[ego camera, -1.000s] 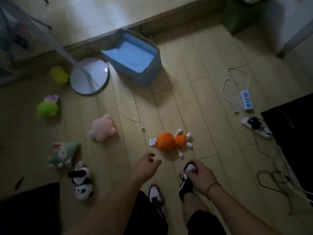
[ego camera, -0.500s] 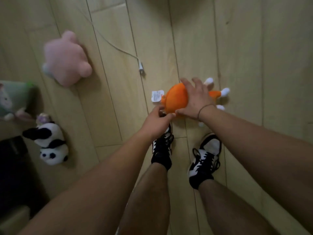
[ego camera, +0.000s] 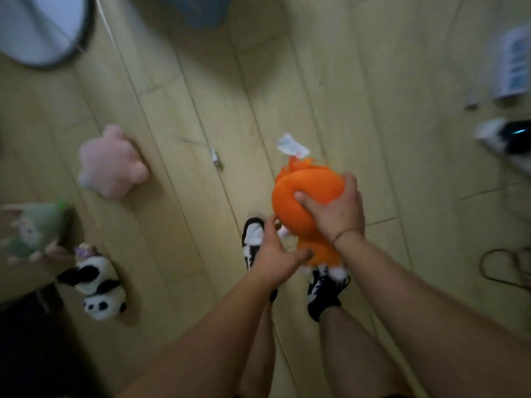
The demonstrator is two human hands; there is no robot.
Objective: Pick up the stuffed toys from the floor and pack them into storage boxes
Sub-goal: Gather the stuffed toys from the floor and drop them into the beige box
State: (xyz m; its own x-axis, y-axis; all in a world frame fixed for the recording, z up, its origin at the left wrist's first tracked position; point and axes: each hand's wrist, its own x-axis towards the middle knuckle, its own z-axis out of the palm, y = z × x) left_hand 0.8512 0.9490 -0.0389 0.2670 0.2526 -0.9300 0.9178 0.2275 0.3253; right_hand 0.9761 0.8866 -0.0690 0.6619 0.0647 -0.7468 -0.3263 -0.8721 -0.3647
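A person's right hand [ego camera: 334, 214] is gripping an orange stuffed toy [ego camera: 304, 193] by its round head, fingers curled into the plush, holding it above the wooden floor [ego camera: 201, 96] over two black-and-white shoes. The left hand [ego camera: 273, 257] is reaching in beside the toy's lower body, fingers relaxed and part open. A pink plush [ego camera: 112, 165], a green plush [ego camera: 34, 228] and a panda plush [ego camera: 97, 285] are lying on the floor to the left.
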